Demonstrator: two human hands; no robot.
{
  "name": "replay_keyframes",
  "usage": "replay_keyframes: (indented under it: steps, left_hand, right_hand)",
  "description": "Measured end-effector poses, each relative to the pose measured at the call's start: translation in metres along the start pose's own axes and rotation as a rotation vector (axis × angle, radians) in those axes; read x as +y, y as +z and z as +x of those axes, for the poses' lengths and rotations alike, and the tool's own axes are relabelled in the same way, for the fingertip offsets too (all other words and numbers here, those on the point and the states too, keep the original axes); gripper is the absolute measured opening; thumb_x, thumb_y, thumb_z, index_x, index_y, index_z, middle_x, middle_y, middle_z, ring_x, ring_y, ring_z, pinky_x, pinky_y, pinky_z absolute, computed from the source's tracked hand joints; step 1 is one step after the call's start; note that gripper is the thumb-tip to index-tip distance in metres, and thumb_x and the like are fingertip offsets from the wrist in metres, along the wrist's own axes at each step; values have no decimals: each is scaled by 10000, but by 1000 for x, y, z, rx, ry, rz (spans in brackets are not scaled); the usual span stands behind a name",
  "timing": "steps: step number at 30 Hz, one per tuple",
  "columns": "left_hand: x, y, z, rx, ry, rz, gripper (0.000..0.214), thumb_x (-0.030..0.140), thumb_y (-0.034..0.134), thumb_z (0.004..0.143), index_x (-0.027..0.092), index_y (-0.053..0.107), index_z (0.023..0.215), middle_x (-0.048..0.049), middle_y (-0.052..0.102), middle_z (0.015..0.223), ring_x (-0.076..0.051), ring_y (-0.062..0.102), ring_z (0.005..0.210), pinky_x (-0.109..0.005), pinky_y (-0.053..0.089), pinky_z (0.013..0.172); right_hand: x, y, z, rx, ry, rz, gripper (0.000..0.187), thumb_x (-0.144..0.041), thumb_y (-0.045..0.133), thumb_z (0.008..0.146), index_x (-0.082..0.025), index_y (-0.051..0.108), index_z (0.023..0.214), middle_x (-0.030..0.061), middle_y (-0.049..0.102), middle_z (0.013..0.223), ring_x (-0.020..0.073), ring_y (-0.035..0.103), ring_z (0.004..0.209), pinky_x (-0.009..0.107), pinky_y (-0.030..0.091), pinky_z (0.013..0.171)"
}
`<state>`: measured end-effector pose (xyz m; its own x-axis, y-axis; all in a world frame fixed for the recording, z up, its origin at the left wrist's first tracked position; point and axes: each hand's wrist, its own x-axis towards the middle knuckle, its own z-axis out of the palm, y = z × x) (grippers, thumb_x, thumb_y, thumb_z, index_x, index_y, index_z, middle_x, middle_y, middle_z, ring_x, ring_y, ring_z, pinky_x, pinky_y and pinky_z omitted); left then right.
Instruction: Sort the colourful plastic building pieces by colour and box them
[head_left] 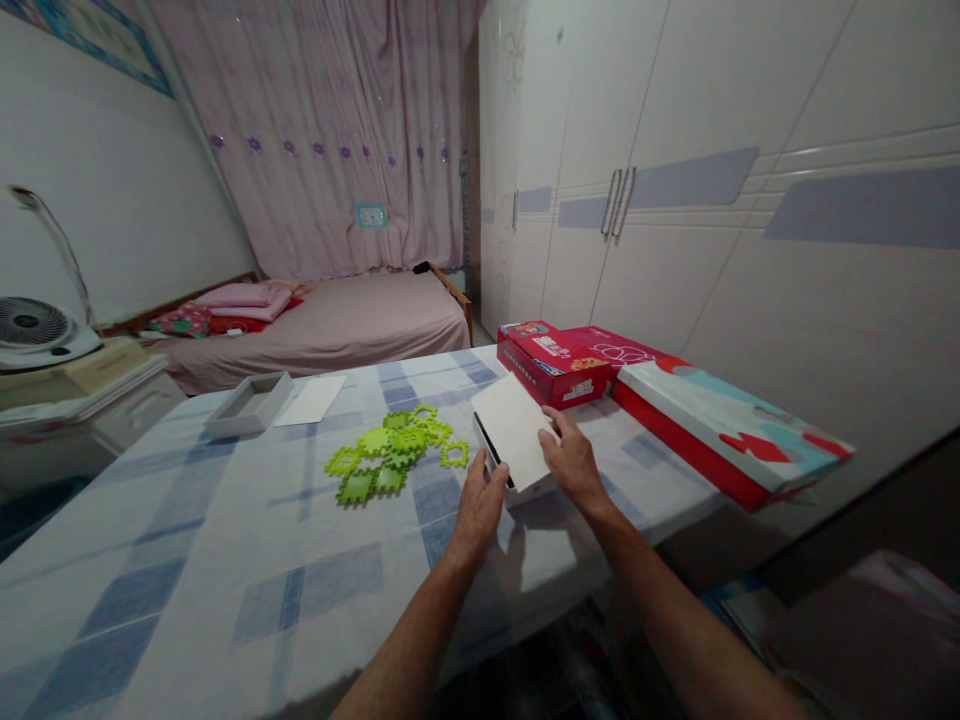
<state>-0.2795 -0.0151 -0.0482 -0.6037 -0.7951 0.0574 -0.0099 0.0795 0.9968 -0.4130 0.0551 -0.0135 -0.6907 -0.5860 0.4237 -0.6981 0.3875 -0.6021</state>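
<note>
Close to the table's front edge lies a shallow white box (534,490). A flat white card (517,432) sits over it, slightly askew, leaving a dark strip showing along the left side. My left hand (482,497) grips the box's left wall near its front corner, thumb on the edge. At the right edge of the card, my right hand (571,455) has bent fingers on the card, with the thumb partly hidden. Left of the box is a loose pile of bright green plastic pieces with notched edges (394,445); neither hand touches them.
Behind the box stands a red box (555,365), with a long red, white and blue box (727,425) to its right. An open grey-white tray (251,405) and another white card (311,400) lie far left on the checked tablecloth (225,560). A bed (352,315) stands beyond.
</note>
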Motion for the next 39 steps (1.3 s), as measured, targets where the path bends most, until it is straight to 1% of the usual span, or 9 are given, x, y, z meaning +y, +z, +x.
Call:
replay_keyframes:
  steps: [2, 5, 8, 11, 15, 20, 26, 32, 39]
  left_hand:
    - [4, -1, -3, 72, -59, 10, 534, 366, 542, 842, 107, 512, 1308, -186, 451, 1455, -282, 441, 1327, -411, 340, 1094]
    - [19, -2, -9, 54, 39, -72, 515, 417, 531, 863, 141, 523, 1297, -144, 489, 1430, -248, 460, 1313, -351, 391, 1056]
    - [32, -1, -11, 5, 127, -262, 417, 467, 517, 869, 169, 584, 1154, -98, 619, 1254, -212, 585, 1142, -315, 478, 938]
    - [34, -1, -4, 49, 69, -387, 287, 423, 529, 841, 157, 588, 930, -66, 685, 977, -175, 649, 884, -292, 523, 787]
    - [25, 0, 17, -27, -2, -395, 229, 380, 574, 758, 162, 588, 827, -24, 670, 774, -150, 636, 697, -280, 520, 679]
    - [18, 3, 33, -3, -33, -290, 193, 350, 604, 711, 157, 593, 700, 5, 610, 625, -125, 570, 557, -252, 485, 563]
    - [-3, -4, 31, 191, 27, -85, 278, 323, 581, 748, 147, 655, 950, -82, 677, 920, -166, 629, 752, -268, 517, 615]
    - [-25, -7, 24, 98, -16, -104, 346, 367, 496, 826, 134, 666, 1018, -112, 680, 984, -193, 657, 816, -285, 541, 639]
    - [-29, -8, 19, 106, 57, -34, 352, 398, 467, 852, 158, 678, 999, -109, 668, 1034, -215, 633, 934, -309, 549, 711]
  right_hand:
    - [-8, -11, 0, 129, -73, -27, 468, -173, 380, 889, -105, 515, 1332, 133, 611, 1152, 219, 569, 1051, 323, 439, 933]
    - [-23, -21, -11, 214, -301, -167, 409, -172, 363, 929, -141, 571, 1280, 120, 608, 1045, 244, 543, 1018, 362, 410, 929]
    - [-34, -18, -34, 73, -520, -191, 343, -188, 389, 947, -184, 620, 1201, 93, 628, 988, 234, 540, 963, 375, 395, 905]
    - [-36, -9, -52, -76, -613, -130, 314, -245, 485, 919, -204, 600, 1208, 95, 615, 1154, 242, 508, 1115, 406, 348, 998]
    - [-28, -1, -52, -51, -406, -178, 589, -428, 625, 818, -167, 502, 1332, 159, 350, 1499, 325, 259, 1395, 501, 241, 1104]
    - [-22, 7, -34, -169, -178, -277, 720, -434, 598, 805, -119, 397, 1420, 215, 317, 1513, 331, 321, 1371, 497, 337, 1041]
    - [-24, 17, -20, -240, -91, -381, 729, -407, 568, 799, -111, 371, 1435, 222, 293, 1523, 352, 335, 1349, 528, 347, 1009]
    - [-23, 22, -19, -293, -74, -374, 717, -446, 524, 831, -80, 370, 1428, 223, 315, 1511, 347, 350, 1340, 497, 375, 994]
    - [-29, 24, -20, -362, -7, -373, 823, -545, 569, 786, -100, 346, 1442, 237, 280, 1524, 388, 319, 1353, 545, 360, 988]
